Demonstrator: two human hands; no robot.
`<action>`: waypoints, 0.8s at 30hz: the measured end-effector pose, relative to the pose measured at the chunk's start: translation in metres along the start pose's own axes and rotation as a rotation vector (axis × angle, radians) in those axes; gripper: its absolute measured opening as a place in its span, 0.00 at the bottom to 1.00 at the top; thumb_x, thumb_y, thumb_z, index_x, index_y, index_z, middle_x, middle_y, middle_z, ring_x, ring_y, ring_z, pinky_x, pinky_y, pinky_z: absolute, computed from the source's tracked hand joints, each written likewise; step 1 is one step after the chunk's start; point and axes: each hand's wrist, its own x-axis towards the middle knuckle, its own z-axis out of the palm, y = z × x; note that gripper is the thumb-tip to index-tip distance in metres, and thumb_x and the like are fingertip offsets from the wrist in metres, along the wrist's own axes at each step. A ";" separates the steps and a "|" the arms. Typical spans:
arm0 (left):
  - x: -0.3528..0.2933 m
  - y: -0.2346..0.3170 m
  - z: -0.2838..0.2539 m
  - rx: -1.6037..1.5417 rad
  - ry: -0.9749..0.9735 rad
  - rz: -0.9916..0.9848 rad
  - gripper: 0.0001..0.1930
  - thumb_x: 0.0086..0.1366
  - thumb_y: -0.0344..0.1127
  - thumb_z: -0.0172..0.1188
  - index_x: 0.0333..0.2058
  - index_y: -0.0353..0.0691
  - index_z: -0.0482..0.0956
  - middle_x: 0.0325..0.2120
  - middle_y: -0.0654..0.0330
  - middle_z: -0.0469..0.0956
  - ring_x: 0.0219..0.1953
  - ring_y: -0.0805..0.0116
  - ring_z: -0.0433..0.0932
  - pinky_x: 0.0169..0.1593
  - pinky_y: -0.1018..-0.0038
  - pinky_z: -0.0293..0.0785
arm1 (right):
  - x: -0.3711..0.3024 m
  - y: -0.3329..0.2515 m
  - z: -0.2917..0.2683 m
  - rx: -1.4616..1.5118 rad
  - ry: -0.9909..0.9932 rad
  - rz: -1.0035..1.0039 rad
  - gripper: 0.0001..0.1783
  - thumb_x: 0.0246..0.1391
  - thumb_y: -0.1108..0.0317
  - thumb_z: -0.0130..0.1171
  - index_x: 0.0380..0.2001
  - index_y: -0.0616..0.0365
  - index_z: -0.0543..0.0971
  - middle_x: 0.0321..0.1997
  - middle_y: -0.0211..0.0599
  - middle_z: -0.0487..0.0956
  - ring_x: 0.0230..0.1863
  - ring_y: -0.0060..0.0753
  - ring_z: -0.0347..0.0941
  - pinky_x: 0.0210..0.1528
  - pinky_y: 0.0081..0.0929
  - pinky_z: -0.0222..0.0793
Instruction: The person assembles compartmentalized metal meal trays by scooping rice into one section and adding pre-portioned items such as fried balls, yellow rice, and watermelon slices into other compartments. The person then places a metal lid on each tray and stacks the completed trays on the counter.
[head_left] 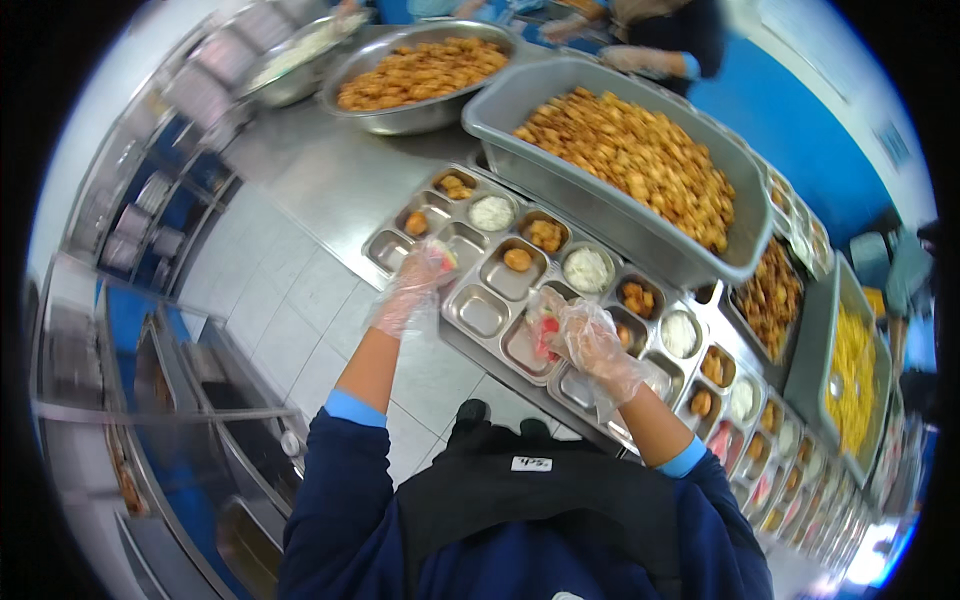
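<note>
My left hand (408,284), in a clear plastic glove, is closed on a red piece of fruit (442,256) with a pale green edge, like a watermelon slice. It is over the near side of a metal compartment tray (464,240) holding rice, a brown egg-like piece and fried chunks. My gloved right hand (592,345) reaches over the neighbouring compartment tray (482,311). Its fingers are bent at red watermelon pieces (546,337) by a near compartment; whether they grip one is hard to tell under the blurred plastic. White rice (587,270) lies in a round compartment beyond that hand.
A grey tub (610,185) of fried chunks stands behind the trays, with a steel bowl (360,112) of orange-brown food to its left. Filled trays run down the right, beside a tub of yellow food (850,375). Other people's gloved hands (640,60) show at the far side.
</note>
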 end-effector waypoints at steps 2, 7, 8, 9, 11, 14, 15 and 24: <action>0.001 0.003 0.002 0.183 -0.176 -0.030 0.15 0.70 0.42 0.53 0.39 0.35 0.82 0.37 0.49 0.84 0.40 0.51 0.83 0.44 0.56 0.78 | -0.003 -0.012 0.000 -0.097 -0.008 0.064 0.41 0.43 0.53 0.69 0.62 0.52 0.71 0.43 0.52 0.82 0.49 0.57 0.78 0.52 0.49 0.74; -0.015 0.050 -0.019 0.687 -0.167 0.176 0.16 0.69 0.45 0.55 0.42 0.39 0.83 0.38 0.47 0.83 0.42 0.46 0.83 0.46 0.54 0.78 | -0.002 -0.014 0.016 -0.079 0.020 0.116 0.43 0.38 0.54 0.73 0.58 0.61 0.73 0.42 0.55 0.81 0.49 0.54 0.78 0.50 0.45 0.74; -0.020 0.063 -0.025 0.655 -0.153 0.179 0.16 0.70 0.43 0.55 0.48 0.38 0.80 0.40 0.48 0.83 0.43 0.47 0.82 0.46 0.54 0.77 | -0.006 -0.014 0.020 -0.051 0.031 0.115 0.40 0.38 0.55 0.73 0.56 0.63 0.74 0.42 0.55 0.81 0.49 0.54 0.78 0.50 0.43 0.74; -0.025 0.076 -0.029 0.626 -0.136 0.154 0.18 0.70 0.40 0.55 0.53 0.37 0.77 0.42 0.48 0.83 0.44 0.49 0.82 0.47 0.54 0.77 | -0.008 -0.016 0.022 -0.039 0.087 0.114 0.38 0.39 0.56 0.73 0.53 0.65 0.75 0.42 0.56 0.80 0.49 0.53 0.77 0.51 0.42 0.74; -0.034 0.102 -0.026 0.638 -0.157 0.454 0.21 0.70 0.40 0.56 0.59 0.38 0.72 0.48 0.46 0.80 0.49 0.47 0.79 0.50 0.55 0.76 | -0.019 -0.023 0.025 -0.509 0.342 -0.044 0.22 0.47 0.63 0.68 0.43 0.64 0.78 0.44 0.54 0.80 0.49 0.51 0.78 0.49 0.40 0.74; -0.060 0.133 -0.005 0.322 -0.364 0.703 0.26 0.70 0.40 0.57 0.65 0.40 0.67 0.55 0.44 0.76 0.54 0.44 0.76 0.56 0.57 0.73 | -0.032 -0.042 0.022 -0.313 0.357 0.036 0.22 0.49 0.63 0.67 0.45 0.62 0.78 0.46 0.53 0.80 0.49 0.50 0.78 0.49 0.40 0.74; -0.071 0.139 -0.001 0.177 -0.459 0.736 0.27 0.70 0.41 0.57 0.66 0.41 0.66 0.57 0.44 0.74 0.56 0.43 0.74 0.57 0.58 0.72 | -0.034 -0.050 0.018 0.027 0.250 0.162 0.23 0.49 0.62 0.68 0.47 0.62 0.78 0.47 0.53 0.80 0.49 0.50 0.78 0.50 0.41 0.73; -0.153 0.195 0.058 0.015 -0.631 0.839 0.33 0.71 0.50 0.58 0.66 0.37 0.65 0.62 0.42 0.68 0.65 0.45 0.67 0.66 0.57 0.63 | -0.154 -0.085 -0.041 0.757 0.409 0.319 0.22 0.46 0.63 0.72 0.44 0.60 0.81 0.46 0.49 0.83 0.50 0.44 0.80 0.51 0.42 0.73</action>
